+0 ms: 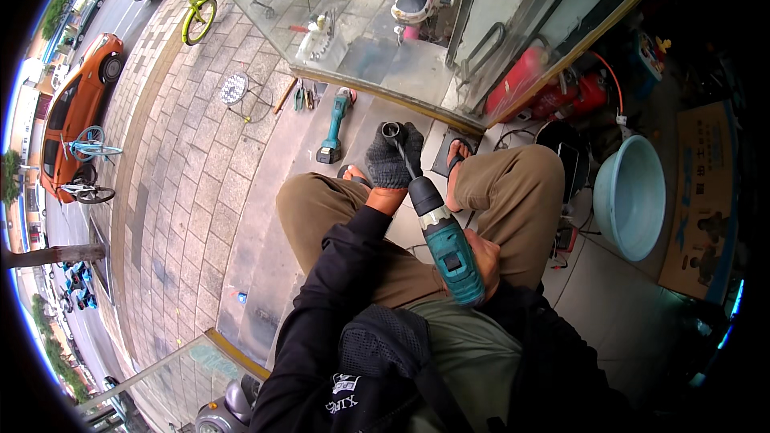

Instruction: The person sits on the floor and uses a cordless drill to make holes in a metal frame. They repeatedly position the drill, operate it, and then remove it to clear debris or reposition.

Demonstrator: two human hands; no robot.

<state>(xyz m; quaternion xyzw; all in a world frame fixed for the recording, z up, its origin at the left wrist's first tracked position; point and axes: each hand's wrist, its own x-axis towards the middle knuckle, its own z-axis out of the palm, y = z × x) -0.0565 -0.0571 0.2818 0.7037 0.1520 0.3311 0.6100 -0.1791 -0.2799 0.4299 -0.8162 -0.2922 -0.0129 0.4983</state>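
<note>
My left hand (391, 159), in a dark grey knitted glove, is closed round a small metal piece with a round, hollow end (391, 130). My bare right hand (484, 260) grips a teal and black cordless drill (451, 252) from its right side. The drill points away from me, and its long bit (405, 158) reaches up to the metal piece at the gloved fingers. Whether the bit's tip is inside the piece or just against it, I cannot tell. A teal angle grinder (334, 124) lies on the step beyond my left knee.
Pliers (301, 97) lie near the grinder. A glass door (377, 56) stands ahead, with red fire extinguishers (561, 92) behind its frame. A pale blue basin (631, 199) and a cardboard box (696, 208) are at right. A small round stool (235, 89) stands on the paving.
</note>
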